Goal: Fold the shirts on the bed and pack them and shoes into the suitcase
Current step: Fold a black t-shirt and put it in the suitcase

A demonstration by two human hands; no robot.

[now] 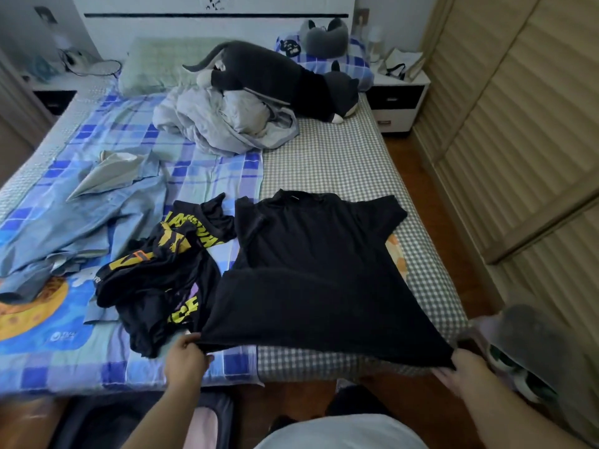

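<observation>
Two hands pinch my plain black T-shirt (311, 264) at its hem corners, left hand (186, 354) and right hand (460, 371), spreading it over the bed (340, 163). Soft, light, floppy cloth, I judge; corners suit, beside the crumpled printed shirt (162, 273).

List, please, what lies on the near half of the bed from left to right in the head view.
Light blue denim garment → crumpled black shirt with yellow print → plain black T-shirt, spread flat, its hem gripped by the left hand and the right hand.
</observation>
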